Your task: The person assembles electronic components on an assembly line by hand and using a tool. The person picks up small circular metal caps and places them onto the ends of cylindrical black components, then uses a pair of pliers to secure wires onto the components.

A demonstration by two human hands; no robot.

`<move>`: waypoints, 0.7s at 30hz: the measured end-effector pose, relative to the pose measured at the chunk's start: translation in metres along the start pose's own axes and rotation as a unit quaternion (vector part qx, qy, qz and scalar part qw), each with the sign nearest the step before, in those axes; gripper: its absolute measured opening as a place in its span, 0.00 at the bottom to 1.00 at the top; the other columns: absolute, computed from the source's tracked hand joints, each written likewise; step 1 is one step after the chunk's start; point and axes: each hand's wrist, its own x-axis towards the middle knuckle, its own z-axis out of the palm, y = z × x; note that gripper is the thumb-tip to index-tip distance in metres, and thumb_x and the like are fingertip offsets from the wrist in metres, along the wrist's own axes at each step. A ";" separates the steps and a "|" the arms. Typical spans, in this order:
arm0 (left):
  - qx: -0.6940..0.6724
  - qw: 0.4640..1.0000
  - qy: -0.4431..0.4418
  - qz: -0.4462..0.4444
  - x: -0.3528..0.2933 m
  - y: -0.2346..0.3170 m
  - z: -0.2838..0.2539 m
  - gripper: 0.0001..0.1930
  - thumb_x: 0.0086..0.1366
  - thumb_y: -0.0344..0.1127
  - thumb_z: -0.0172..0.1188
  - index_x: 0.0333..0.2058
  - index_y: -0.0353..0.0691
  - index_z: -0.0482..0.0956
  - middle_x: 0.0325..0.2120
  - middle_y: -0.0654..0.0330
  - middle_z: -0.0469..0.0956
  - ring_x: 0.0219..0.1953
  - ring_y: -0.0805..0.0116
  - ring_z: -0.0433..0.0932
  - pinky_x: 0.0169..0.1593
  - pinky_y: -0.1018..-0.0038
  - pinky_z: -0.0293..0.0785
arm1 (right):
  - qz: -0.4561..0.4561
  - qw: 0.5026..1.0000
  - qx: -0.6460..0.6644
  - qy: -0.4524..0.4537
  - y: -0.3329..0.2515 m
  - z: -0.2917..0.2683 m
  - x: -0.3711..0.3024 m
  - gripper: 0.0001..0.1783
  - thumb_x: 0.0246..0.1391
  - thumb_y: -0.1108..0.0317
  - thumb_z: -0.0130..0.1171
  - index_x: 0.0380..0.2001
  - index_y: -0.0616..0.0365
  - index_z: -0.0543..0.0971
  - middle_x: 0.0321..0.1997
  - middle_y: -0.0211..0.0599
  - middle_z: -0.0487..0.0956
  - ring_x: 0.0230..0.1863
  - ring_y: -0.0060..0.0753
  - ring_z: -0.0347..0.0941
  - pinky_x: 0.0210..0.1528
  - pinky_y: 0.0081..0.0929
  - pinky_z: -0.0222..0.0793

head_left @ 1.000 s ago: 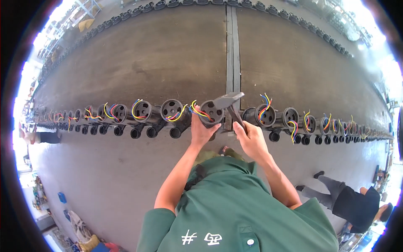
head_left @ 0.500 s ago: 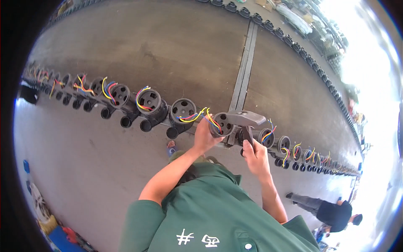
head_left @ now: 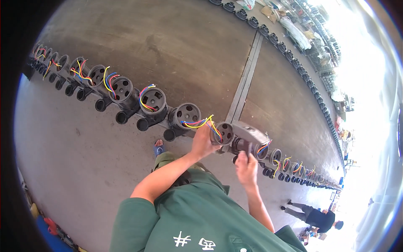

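My left hand [head_left: 204,143] is wrapped round the side of a dark grey cylindrical motor housing [head_left: 225,133], whose round end with holes faces up. Yellow, red and blue wires [head_left: 215,129] hang over its rim beside my fingers. In my right hand [head_left: 247,167], closed on its dark handle, is a hammer [head_left: 252,133]. The grey head is smeared by motion and sits just right of the housing; I cannot tell whether the two touch. Another dark cylinder [head_left: 239,145] lies partly hidden under the hammer.
Similar housings, such as a wired one [head_left: 153,101], line the table's near edge both ways. The wide brown table [head_left: 180,50] has a metal strip [head_left: 245,82] across it and dark round parts [head_left: 289,55] along its far edge. A person [head_left: 319,218] stands at lower right.
My view has shifted, moving the row and table in the picture. The hammer head has tilted and swung beside the housing, with my right hand lower. My left hand keeps its hold.
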 end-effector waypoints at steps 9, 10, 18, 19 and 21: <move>0.004 0.999 -0.021 -0.033 0.011 -0.001 -0.003 0.48 0.38 0.35 0.84 0.60 0.37 0.68 0.52 0.47 0.76 0.58 0.42 0.74 0.61 0.55 0.71 | 0.070 0.996 0.041 -0.048 0.001 -0.007 0.008 0.25 0.70 0.48 0.56 0.28 0.60 0.77 0.20 0.25 0.74 0.20 0.16 0.66 0.23 0.24 0.62; -0.001 0.999 -0.028 -0.033 0.006 0.000 -0.007 0.49 0.37 0.35 0.84 0.60 0.37 0.68 0.52 0.47 0.76 0.58 0.42 0.74 0.61 0.55 0.71 | 0.052 0.995 0.080 -0.040 -0.003 -0.008 0.004 0.25 0.70 0.48 0.56 0.28 0.60 0.77 0.20 0.25 0.74 0.20 0.16 0.66 0.23 0.24 0.62; -0.001 0.999 -0.037 -0.009 0.002 -0.005 -0.004 0.52 0.33 0.32 0.85 0.59 0.38 0.66 0.51 0.49 0.74 0.56 0.43 0.74 0.58 0.58 0.71 | 0.111 0.993 0.024 -0.018 0.051 0.029 0.007 0.28 0.70 0.45 0.55 0.26 0.60 0.76 0.19 0.25 0.73 0.21 0.18 0.68 0.25 0.25 0.65; -0.005 0.999 -0.041 -0.008 0.006 -0.007 -0.002 0.52 0.32 0.32 0.85 0.59 0.38 0.66 0.50 0.49 0.74 0.55 0.43 0.74 0.58 0.58 0.71 | 0.138 0.989 0.047 -0.030 0.038 0.018 0.011 0.28 0.70 0.44 0.56 0.26 0.60 0.76 0.19 0.25 0.73 0.21 0.18 0.68 0.25 0.25 0.65; 0.009 0.999 -0.033 -0.004 0.003 -0.010 -0.006 0.52 0.30 0.31 0.84 0.58 0.39 0.67 0.49 0.50 0.74 0.54 0.44 0.74 0.57 0.57 0.72 | 0.164 0.985 0.041 -0.035 0.006 0.007 0.007 0.26 0.69 0.45 0.57 0.27 0.59 0.76 0.20 0.24 0.73 0.21 0.17 0.66 0.24 0.24 0.65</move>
